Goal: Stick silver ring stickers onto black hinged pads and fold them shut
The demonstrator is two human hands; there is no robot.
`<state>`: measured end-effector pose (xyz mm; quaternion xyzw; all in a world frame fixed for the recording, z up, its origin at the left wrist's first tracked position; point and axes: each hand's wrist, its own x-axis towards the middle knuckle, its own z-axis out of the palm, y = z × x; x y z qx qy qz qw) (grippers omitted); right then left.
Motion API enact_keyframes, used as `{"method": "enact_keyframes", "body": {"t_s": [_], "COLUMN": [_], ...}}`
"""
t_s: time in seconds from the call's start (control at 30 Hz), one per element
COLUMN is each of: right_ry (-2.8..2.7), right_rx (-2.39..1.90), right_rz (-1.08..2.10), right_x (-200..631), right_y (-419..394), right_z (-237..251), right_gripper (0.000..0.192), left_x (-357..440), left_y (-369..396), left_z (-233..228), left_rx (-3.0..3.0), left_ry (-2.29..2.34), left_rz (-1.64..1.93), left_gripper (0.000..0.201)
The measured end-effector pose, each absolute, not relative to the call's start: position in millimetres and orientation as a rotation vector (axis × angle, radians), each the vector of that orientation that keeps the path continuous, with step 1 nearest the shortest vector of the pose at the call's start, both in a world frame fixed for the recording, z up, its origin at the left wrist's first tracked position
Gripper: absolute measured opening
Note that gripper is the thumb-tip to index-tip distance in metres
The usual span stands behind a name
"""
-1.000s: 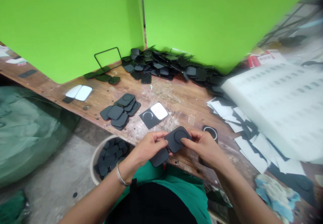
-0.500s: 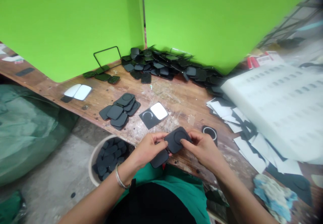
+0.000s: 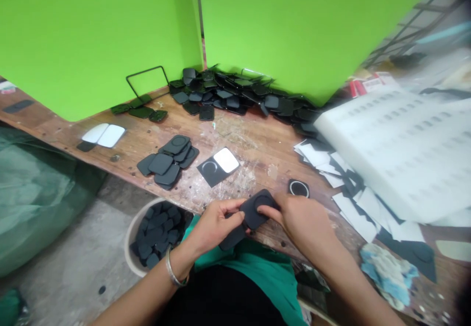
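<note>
At bench edge, L hand (image 3: 215,223) & R hand (image 3: 305,218) fingers grip dark pad (image 3: 257,208).

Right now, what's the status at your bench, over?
Left hand and right hand both grip one dark square pad over the table edge. Second pad under left fingers. Nothing blocking.

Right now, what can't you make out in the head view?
- Second dark pad under the left hand: mostly hidden by fingers and the top pad.
- Right hand fingertips: behind the top pad.
- White perforated sheet: blurred, cut by right edge.
- Bucket contents: too small.
</note>
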<state>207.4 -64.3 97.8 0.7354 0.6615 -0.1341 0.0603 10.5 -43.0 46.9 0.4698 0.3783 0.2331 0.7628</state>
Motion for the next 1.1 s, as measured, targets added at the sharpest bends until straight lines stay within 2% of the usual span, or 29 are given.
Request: {"method": "enact_keyframes", "body": {"t_s": [0.1, 0.17, 0.27, 0.33, 0.43, 0.53, 0.67, 0.83, 0.97, 1.1], "right_ry": [1.958, 2.124, 2.224, 1.999, 1.485, 1.234, 1.372, 1.72, 1.818, 1.618], "right_rx": [2.355, 2.483, 2.608, 2.753, 3.009, 3.112, 2.979, 2.621, 2.153, 1.914], "right_rz": [-0.456, -0.812, -1.573, -1.912, -2.202, -2.351, -2.348, -2.355, -2.652, -2.882], "right_x": [216, 219, 215, 211, 213, 224, 236, 213, 161, 96], "right_y": [-64, -65, -68, -69, -67, -65, -68, -62, -38, -8], "right_z": [94, 85, 68, 57, 43, 36, 37, 43, 48, 50], "right_gripper": [0.049, 0.042, 0.038, 0.043, 0.044, 0.046, 0.051, 0.046, 0.046, 0.039], "left_x": [10, 11, 15, 15, 8, -17, -73, -130, -151, -166], "left_y": [-42, -40, -42, -45, -41, -17, 42, 100, 118, 127], "left_z": [46, 47, 51, 53, 57, 64, 74, 66, 50, 42], "left_rx": [0.973, 0.945, 0.944, 0.964, 1.068, 1.272, 1.415, 1.496, 1.495, 1.508], "left_ry": [0.823, 0.831, 0.809, 0.772, 0.772, 0.964, 1.372, 1.688, 1.75, 1.752], "left_rz": [0.511, 0.514, 0.492, 0.459, 0.473, 0.665, 0.983, 0.854, 0.768, 0.661], "left_gripper": [0.045, 0.048, 0.048, 0.047, 0.043, 0.036, 0.037, 0.03, 0.025, 0.036]}}
